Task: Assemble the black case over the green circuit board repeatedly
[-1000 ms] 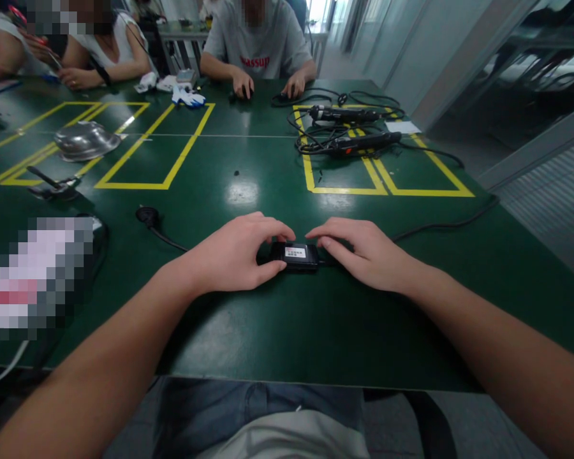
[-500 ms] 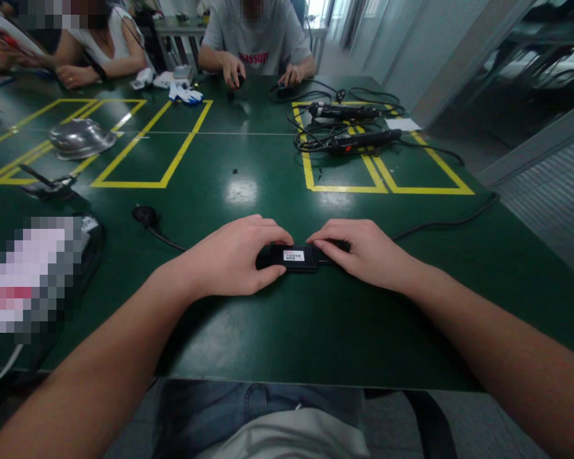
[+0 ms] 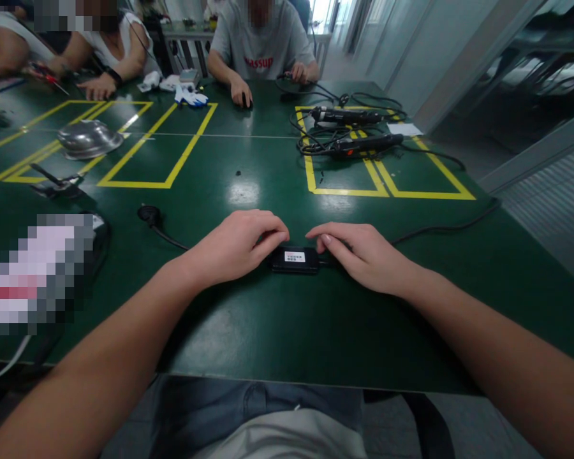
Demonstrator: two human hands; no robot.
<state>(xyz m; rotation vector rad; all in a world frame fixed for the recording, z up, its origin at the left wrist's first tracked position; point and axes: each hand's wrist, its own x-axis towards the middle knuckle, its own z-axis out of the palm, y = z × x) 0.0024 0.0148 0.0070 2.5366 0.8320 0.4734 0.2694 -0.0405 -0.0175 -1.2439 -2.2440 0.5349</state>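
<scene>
A black box with a white label lies flat on the green table, in front of me. My left hand is just above and left of it, thumb and fingertips drawn together in a pinch; whether anything small is between them is hidden. To the right of the box, my right hand hovers over the cable with its index finger stretched out and the thumb apart from it, holding nothing visible. A cable with a black plug runs out beyond my left wrist.
Two black corded tools with coiled cables lie at the back right. A metal bowl, a dark metal clamp-like part and white-blue gloves are to the left. People sit across the table; a blurred-out object is at near left.
My left hand has let go of the black box and risen slightly, its fingertips closing together. My right fingers have lifted off the cable. Across the table, a person's hands have moved.
</scene>
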